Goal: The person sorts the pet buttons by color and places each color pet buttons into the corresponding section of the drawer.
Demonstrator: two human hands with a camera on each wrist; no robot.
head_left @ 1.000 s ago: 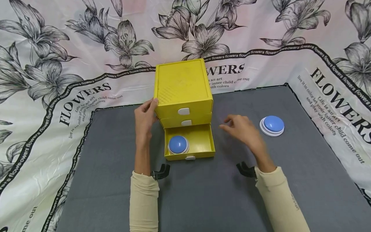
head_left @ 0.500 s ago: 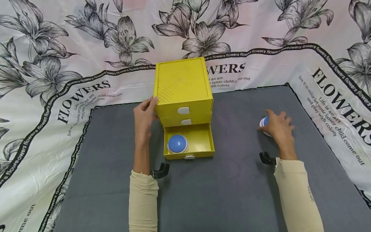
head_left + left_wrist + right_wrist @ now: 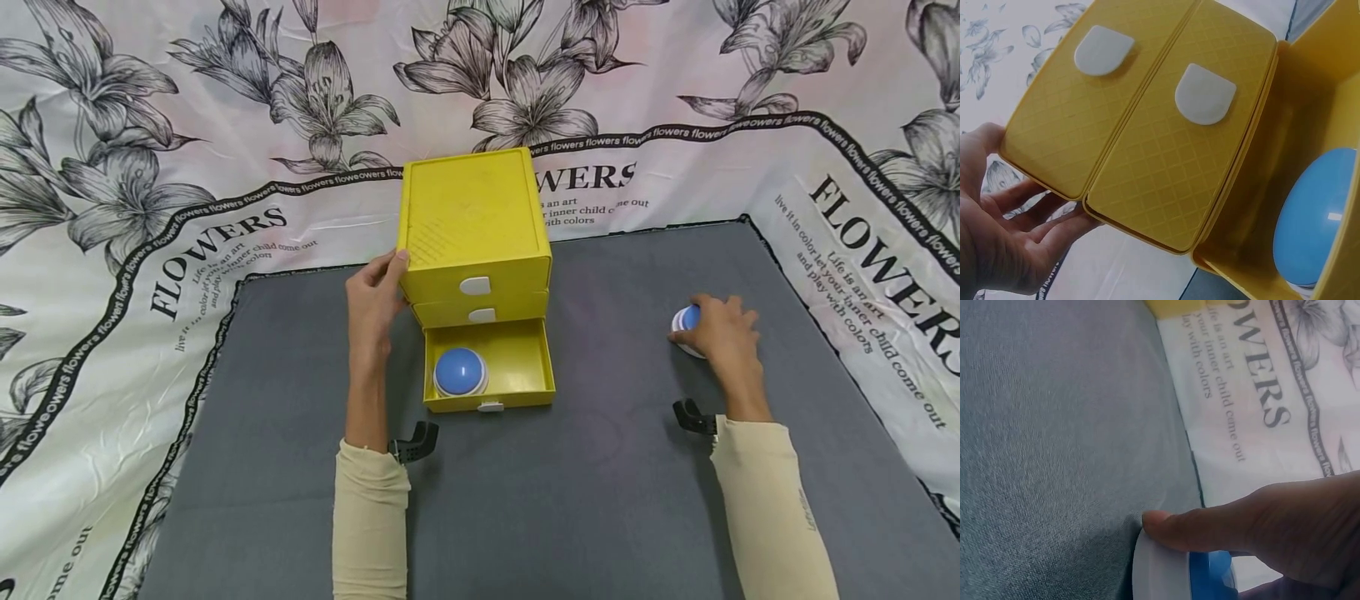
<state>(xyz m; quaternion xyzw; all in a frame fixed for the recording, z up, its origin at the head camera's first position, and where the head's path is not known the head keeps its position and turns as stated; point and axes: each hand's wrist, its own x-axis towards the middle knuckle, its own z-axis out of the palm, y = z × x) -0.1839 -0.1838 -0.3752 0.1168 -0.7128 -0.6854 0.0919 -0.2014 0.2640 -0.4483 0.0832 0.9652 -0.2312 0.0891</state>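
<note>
A small yellow drawer cabinet stands on the grey surface, its bottom drawer pulled out and the two upper drawers closed. In that drawer, on the left, lies a push button with a blue dome and white base. My left hand holds the cabinet's left front edge, thumb at the top corner and fingers along the side. Off to the right, my right hand grips a second blue-domed push button resting on the surface. The thumb presses its white base; the other fingertips are mostly hidden.
White drawer handles stick out at the front. A white cloth with black flower prints rises behind the grey surface and runs along both sides. Black straps with camera mounts sit at the wrists.
My right hand has moved right from beside the cabinet to the second push button and taken hold of it. The left hand stays on the cabinet.
</note>
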